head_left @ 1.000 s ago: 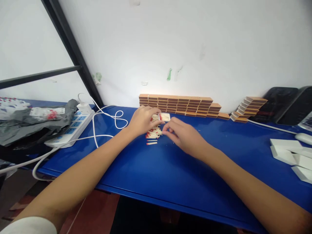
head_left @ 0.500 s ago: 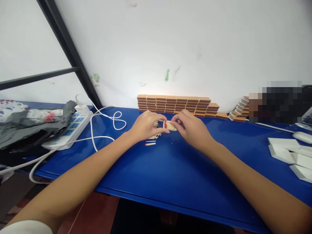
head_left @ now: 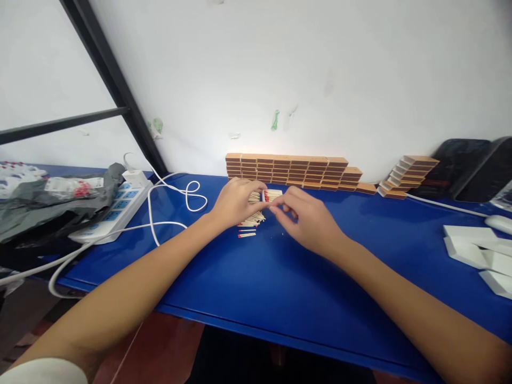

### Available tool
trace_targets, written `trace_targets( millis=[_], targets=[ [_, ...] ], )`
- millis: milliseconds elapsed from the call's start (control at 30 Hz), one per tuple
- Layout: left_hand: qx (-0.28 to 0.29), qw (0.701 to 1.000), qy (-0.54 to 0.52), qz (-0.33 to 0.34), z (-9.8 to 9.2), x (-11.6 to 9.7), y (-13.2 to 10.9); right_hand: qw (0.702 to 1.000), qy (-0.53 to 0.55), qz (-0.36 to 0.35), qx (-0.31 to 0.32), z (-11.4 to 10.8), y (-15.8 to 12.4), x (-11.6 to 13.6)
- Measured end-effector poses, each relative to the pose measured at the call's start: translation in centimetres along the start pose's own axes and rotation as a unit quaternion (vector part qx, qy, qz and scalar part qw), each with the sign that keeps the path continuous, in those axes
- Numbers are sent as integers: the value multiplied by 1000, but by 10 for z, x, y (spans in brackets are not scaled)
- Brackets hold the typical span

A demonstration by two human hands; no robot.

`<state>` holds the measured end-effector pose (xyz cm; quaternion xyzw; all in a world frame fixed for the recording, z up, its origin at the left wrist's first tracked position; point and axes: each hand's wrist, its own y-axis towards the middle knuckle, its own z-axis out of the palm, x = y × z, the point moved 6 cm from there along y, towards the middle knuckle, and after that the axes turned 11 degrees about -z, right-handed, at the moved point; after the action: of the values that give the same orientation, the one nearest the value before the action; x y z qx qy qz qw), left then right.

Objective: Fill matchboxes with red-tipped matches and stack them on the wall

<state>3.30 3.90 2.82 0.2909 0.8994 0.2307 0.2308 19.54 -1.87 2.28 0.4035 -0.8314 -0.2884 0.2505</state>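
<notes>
Matchbox tray (head_left: 264, 196), in left hand (head_left: 237, 202), beside right hand (head_left: 304, 217)

The table (glossy blue) (head_left: 280, 298) bears matches (head_left: 253, 219), stacked matchboxes (head_left: 294, 171).

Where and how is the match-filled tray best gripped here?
Likely across the near and far sides at its red-headed end, from the left, as the left hand does; the tray is open on top, its matches exposed, so avoid pressing from above.

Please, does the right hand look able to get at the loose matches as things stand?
Probably yes: the right hand is close and the near matches lie uncovered, though the left hand hides part of the pile.
</notes>
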Motion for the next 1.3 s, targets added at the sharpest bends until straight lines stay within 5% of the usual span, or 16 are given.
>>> trace_targets(
  millis=[233,433,1300],
  targets=[
    [-8,1000,9,-9,-2,4,2,983,117,34,136,46,-6,29],
    [-9,1000,21,6,-2,0,2,977,108,45,176,55,-7,23],
    [-6,1000,21,12,6,7,0,977,120,36,172,54,-4,24]
  ],
)
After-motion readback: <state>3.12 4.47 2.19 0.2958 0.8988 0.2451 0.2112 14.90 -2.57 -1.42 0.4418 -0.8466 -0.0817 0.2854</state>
